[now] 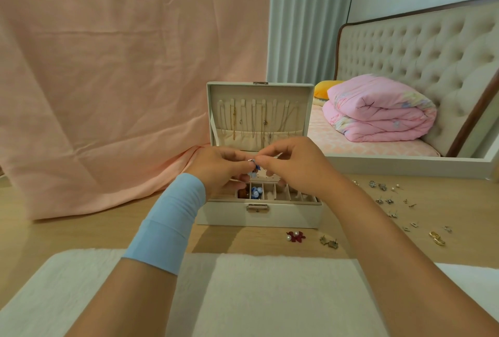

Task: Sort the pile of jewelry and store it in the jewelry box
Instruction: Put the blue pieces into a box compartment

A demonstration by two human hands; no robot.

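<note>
A white jewelry box [259,215] stands open on the wooden table, its lid upright with several thin necklaces [263,123] hanging inside. Above its divided tray, my left hand [218,172] and my right hand [294,166] meet, both pinching a small blue flower earring [255,170]. One tray compartment holds more blue flower pieces [256,192]. Loose on the table lie red flower earrings with pearls [295,236], a dull gold pair [329,242], gold hoops [437,238] and several small silver studs [386,199].
A white fluffy mat [270,293] covers the table's near edge. Pink cloth [108,93] drapes behind and to the left of the box. At the right, a mirror frame [405,166] stands on the table and reflects a bed with a pink quilt.
</note>
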